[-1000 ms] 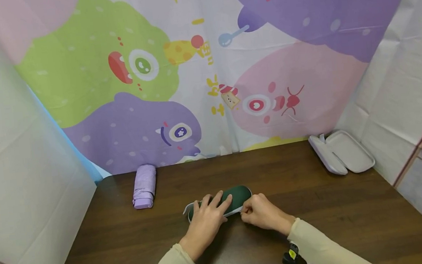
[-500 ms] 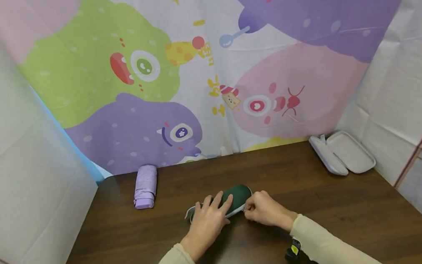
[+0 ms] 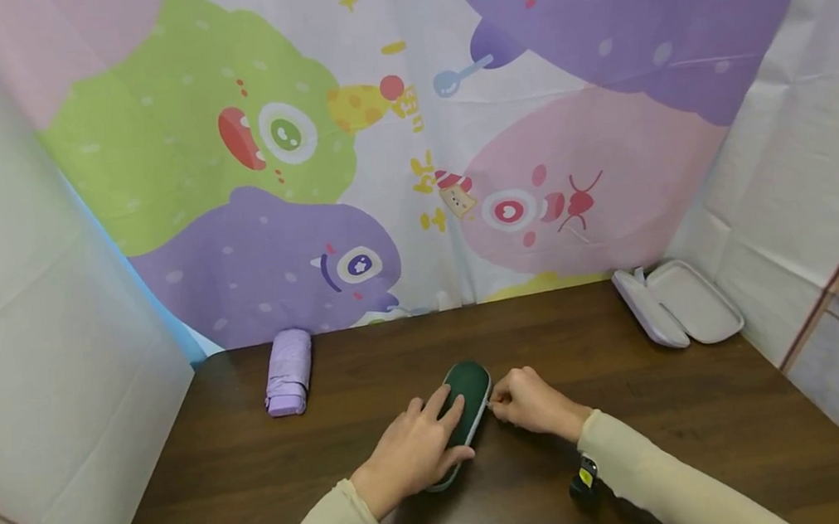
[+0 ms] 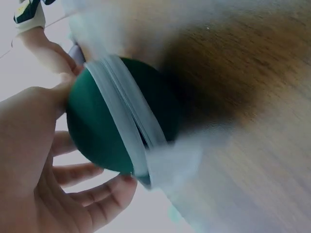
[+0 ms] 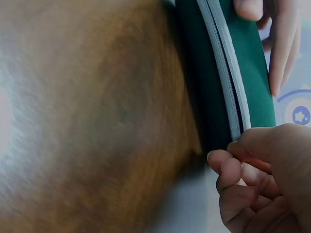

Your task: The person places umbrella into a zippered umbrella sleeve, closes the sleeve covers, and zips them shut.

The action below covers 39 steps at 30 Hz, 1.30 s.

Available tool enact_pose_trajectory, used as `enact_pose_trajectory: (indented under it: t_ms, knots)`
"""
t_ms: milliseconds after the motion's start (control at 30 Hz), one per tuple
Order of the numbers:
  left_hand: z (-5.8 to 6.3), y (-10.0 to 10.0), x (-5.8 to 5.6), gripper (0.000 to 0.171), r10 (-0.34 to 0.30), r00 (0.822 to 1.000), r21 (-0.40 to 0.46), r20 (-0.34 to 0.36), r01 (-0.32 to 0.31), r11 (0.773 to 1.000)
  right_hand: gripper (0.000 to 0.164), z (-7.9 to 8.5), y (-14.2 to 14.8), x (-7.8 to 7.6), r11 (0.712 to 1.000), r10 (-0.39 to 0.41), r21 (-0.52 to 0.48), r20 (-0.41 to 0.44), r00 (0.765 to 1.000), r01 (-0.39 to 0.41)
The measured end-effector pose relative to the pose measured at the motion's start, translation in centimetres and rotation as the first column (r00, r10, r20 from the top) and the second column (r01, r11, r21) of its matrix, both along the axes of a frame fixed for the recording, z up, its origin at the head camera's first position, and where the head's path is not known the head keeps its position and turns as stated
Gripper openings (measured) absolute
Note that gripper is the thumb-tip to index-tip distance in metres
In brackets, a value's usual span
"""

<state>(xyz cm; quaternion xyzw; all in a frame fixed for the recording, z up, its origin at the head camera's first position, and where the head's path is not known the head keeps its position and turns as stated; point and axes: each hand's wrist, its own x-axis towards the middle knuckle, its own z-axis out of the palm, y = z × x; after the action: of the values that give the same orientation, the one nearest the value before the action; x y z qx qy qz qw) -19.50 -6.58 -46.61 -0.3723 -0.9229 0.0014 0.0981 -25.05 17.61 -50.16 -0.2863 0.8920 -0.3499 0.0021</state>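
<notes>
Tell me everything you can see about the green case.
The green case is long and rounded-ended, fabric-like, with a pale grey zip along its side. Its halves lie together; how far it's zipped is unclear. It lies slanted on the brown table, the left hand gripping from above, the right hand pinching at the zip.

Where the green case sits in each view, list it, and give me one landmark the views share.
Head: the green case lies below centre, partly under the left hand.
Left wrist: green case left of centre, rounded end facing the camera.
Right wrist: green case at upper right, running down to the right hand.
Shared landmark: the pale zip along its side.
</notes>
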Motion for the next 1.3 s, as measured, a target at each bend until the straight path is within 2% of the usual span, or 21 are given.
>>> enact_pose_trajectory:
  t_ms: [100,167,367,533,600,733,800,867,1033,1133,1300]
  knots:
    - [0.2,0.2,0.1,0.069,0.026,0.993,0.02,0.112,-0.028,0.999,0.018,0.0,0.0,-0.6,1.0,-0.008,0.016,-0.001,1.0,0.008]
    - [0.3,0.3,0.3,0.071,0.034,0.988,0.029,0.15,-0.039,0.999,0.017,0.0,0.0,-1.1,1.0,-0.004,0.025,-0.008,1.0,0.004]
    - [0.6,0.5,0.8,0.071,0.006,0.993,0.032,0.121,-0.01,0.999,0.011,-0.1,-0.1,-2.3,0.997,0.029,0.075,-0.037,0.999,-0.026]
    - [0.8,0.5,1.0,0.073,-0.009,0.991,0.024,0.135,0.005,1.0,0.012,0.0,-0.3,-2.9,0.995,0.041,0.091,-0.023,0.999,-0.039]
    - [0.8,0.5,0.9,0.073,-0.02,0.992,0.011,0.121,0.019,1.0,0.012,0.0,-0.3,-3.1,0.995,0.042,0.094,-0.019,0.999,-0.04]
    - [0.6,0.0,0.2,0.072,-0.058,0.998,-0.031,0.007,0.058,0.998,0.012,0.1,-0.4,-3.4,0.994,0.04,0.104,-0.041,0.998,-0.036]
    - [0.4,-0.4,-0.4,0.073,-0.081,0.995,-0.039,-0.051,0.079,0.996,0.011,0.1,-0.4,-3.5,0.994,0.038,0.105,-0.054,0.998,-0.032]
    - [0.2,-0.7,-1.0,0.075,-0.1,0.992,-0.03,-0.077,0.098,0.995,0.011,0.1,-0.5,-3.6,0.994,0.034,0.105,-0.061,0.998,-0.027]
    - [-0.6,-1.3,-2.4,0.077,-0.156,0.988,0.021,-0.01,0.156,0.987,0.011,0.2,-0.6,-3.7,0.995,0.036,0.096,-0.041,0.999,-0.032]
    - [-1.3,-1.5,-3.1,0.077,-0.203,0.979,0.049,0.029,0.201,0.978,0.012,0.3,-0.7,-3.7,0.995,0.039,0.095,-0.026,0.999,-0.036]
    - [-2.4,-1.6,-4.2,0.079,-0.292,0.956,0.089,0.004,0.29,0.953,0.011,0.3,-0.8,-3.7,0.993,0.051,0.105,-0.054,0.997,-0.045]
